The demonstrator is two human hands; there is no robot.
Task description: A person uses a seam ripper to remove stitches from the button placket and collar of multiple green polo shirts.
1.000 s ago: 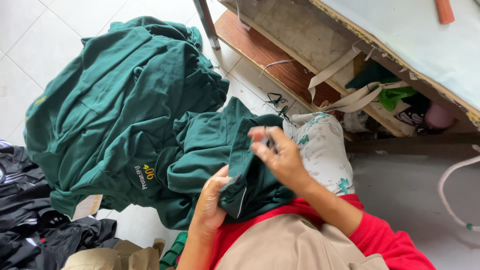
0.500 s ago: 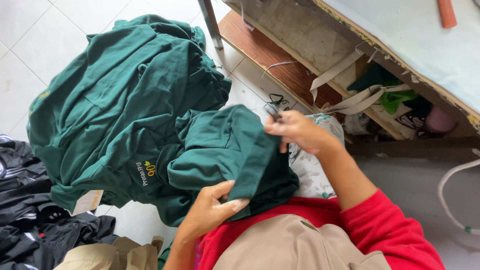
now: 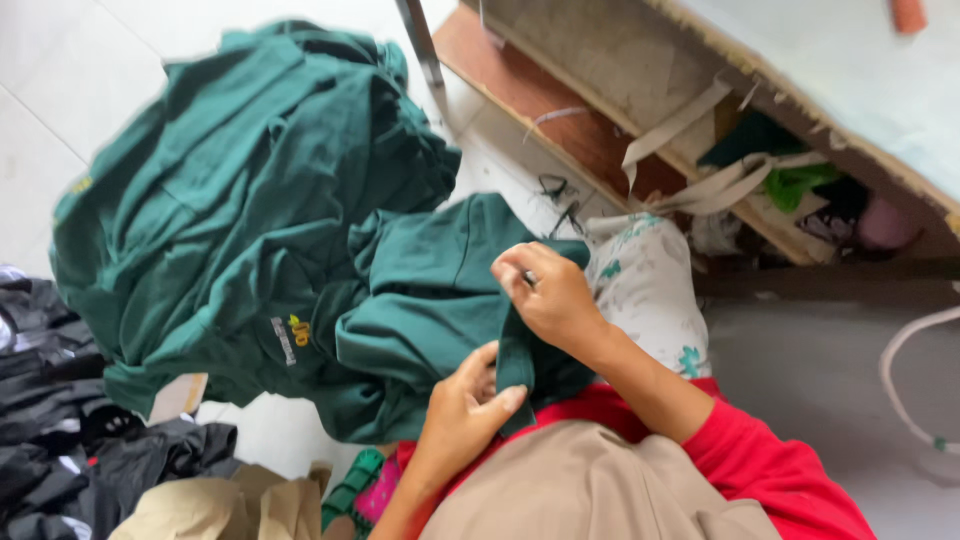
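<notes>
Floor: pale tiles (image 3: 60, 90), strewn with clothes.
Table: a worn wooden table (image 3: 800, 110) runs across the upper right, with cloth straps and scraps hanging under it.
Green pile: a heap of dark green shirts (image 3: 240, 190) lies on the tiles at the left.
Dark clothes: black garments (image 3: 60, 400) sit at the lower left edge.
Garment: one green shirt (image 3: 430, 300) lies on the person's lap, next to the heap.
Left hand (image 3: 465, 410): fingers closed, thumb pinching a narrow folded strip of the shirt.
Right hand (image 3: 550, 295): curled shut over the upper end of the same strip, a small dark tool between the fingers.
Cushion: a white patterned cushion (image 3: 650, 290) lies behind the right wrist.
</notes>
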